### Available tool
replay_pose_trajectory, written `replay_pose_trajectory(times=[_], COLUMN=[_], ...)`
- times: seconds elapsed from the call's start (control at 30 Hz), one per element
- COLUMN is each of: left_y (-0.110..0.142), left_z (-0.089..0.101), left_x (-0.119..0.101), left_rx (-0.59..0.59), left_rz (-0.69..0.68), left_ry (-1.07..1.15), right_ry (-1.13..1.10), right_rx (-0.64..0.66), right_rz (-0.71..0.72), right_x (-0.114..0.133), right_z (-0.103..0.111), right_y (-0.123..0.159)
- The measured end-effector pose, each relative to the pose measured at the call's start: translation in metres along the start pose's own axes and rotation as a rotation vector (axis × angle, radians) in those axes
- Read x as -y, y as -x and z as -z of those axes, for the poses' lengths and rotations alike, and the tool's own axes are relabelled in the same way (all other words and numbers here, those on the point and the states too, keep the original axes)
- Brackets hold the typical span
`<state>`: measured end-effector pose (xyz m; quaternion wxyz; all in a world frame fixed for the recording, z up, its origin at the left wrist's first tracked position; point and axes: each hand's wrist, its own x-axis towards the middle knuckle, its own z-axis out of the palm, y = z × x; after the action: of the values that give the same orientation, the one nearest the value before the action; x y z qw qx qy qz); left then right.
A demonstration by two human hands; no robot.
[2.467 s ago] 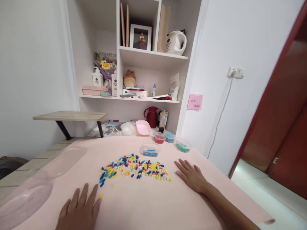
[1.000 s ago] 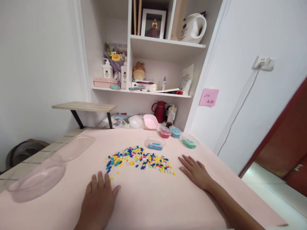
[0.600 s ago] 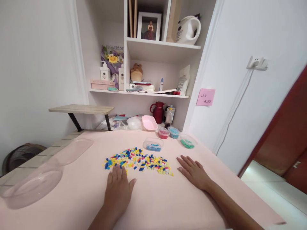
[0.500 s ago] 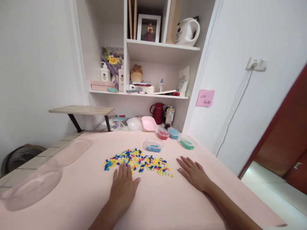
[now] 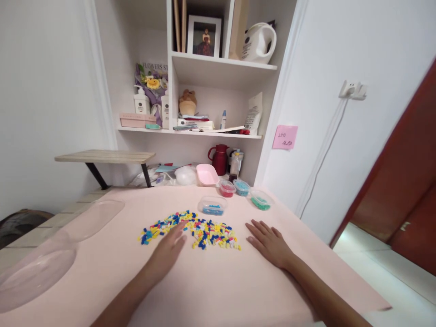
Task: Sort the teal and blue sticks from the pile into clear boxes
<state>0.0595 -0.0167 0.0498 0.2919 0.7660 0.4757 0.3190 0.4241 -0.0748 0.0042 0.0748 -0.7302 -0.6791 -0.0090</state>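
A loose spread of small plastic pieces (image 5: 211, 231), blue, yellow, white and pink, lies on the pink tabletop (image 5: 218, 286). My left hand (image 5: 167, 250) is turned on its side at the near edge of the spread, fingers stretched forward over it and thumb apart. I see nothing held in it, though its palm is partly hidden. To the right of the pieces, my right hand (image 5: 271, 244) rests palm down on the table with fingers spread. Just behind the spread stands a clear tub (image 5: 213, 200) holding blue pieces.
Behind are tubs of red pieces (image 5: 227, 188), light blue pieces (image 5: 241, 187) and green pieces (image 5: 261, 202), plus a pink tray (image 5: 207, 169). Clear plastic lids or trays (image 5: 39, 277) lie at left. A red jug (image 5: 220, 159) and a bottle (image 5: 235, 167) stand under the shelf (image 5: 225, 65).
My left hand has turned from palm down onto its side and its fingers now reach over the pieces. My right hand keeps its place on the table. The view has shifted slightly.
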Motion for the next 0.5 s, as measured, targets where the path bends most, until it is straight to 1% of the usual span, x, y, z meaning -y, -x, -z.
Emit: replay_pose_trajectory(times=[0.07,0.1,0.13,0.17,0.2,0.23,0.27,0.3,0.37,0.43,0.5], left_y=[-0.009,-0.013,-0.017,-0.020,-0.022,-0.025,-0.027,-0.029,-0.034,-0.039,-0.045], left_z=[0.022,0.033,0.044,0.053,0.061,0.066,0.068,0.067,0.059,0.045,0.030], left_x=[0.010,0.015,0.020,0.024,0.028,0.032,0.035,0.039,0.046,0.051,0.053], left_rx=[-0.159,-0.208,-0.292,-0.349,-0.392,-0.416,-0.399,-0.358,-0.227,-0.166,-0.156], left_rz=[0.055,0.047,0.035,0.001,-0.015,0.019,0.085,0.164,0.313,0.359,0.369], left_ry=[0.059,0.044,-0.004,-0.085,-0.174,-0.261,-0.338,-0.396,-0.453,-0.449,-0.440], right_ry=[-0.005,-0.006,-0.006,-0.006,-0.005,-0.004,-0.002,0.000,0.005,0.008,0.008], right_rx=[0.004,0.005,0.004,0.002,-0.001,-0.005,-0.007,-0.010,-0.018,-0.025,-0.032], right_rz=[-0.007,-0.010,-0.012,-0.012,-0.011,-0.008,-0.004,0.000,0.005,0.007,0.007], right_x=[0.001,0.001,0.001,0.001,0.001,0.002,0.001,0.001,0.000,-0.002,-0.004], right_z=[0.001,0.001,0.002,0.002,0.002,0.002,0.001,0.001,-0.001,-0.003,-0.004], right_y=[0.000,0.001,0.001,0.001,0.002,0.002,0.002,0.002,0.002,0.002,0.001])
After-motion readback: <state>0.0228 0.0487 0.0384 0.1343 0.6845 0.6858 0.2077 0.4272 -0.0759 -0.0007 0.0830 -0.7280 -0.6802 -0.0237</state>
